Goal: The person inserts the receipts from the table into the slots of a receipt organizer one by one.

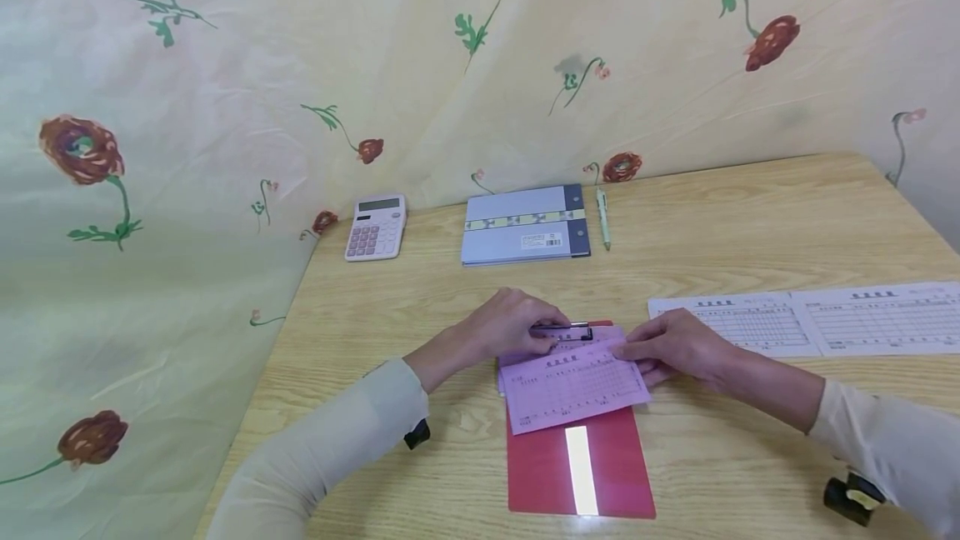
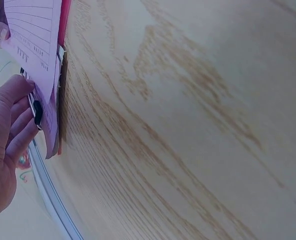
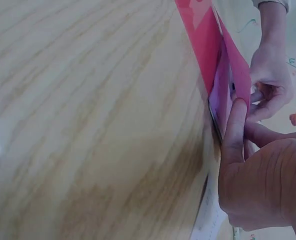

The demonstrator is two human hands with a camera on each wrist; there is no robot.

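A red clipboard [image 1: 540, 477] lies on the wooden table, its metal clip [image 1: 587, 332] at the far end. Under the clip is a pink printed form [image 1: 611, 335], partly covered. My left hand [image 1: 513, 325] grips the clip, with thumb and fingers about its black-ended lever [image 2: 37, 111]. My right hand [image 1: 681, 346] pinches the right edge of a second pink form [image 1: 573, 390], which lies slantwise over the board. Seen from the right wrist, that sheet [image 3: 238, 67] stands raised off the board between thumb and fingers. The right fingertips are partly hidden in the head view.
White printed forms [image 1: 877, 319] lie to the right. Toward the back are a pink-and-white calculator [image 1: 377, 227], a blue-grey binder [image 1: 517, 252] with a patterned band, and a light green pen [image 1: 603, 219]. Flowered cloth [image 1: 420, 65] hangs behind the table.
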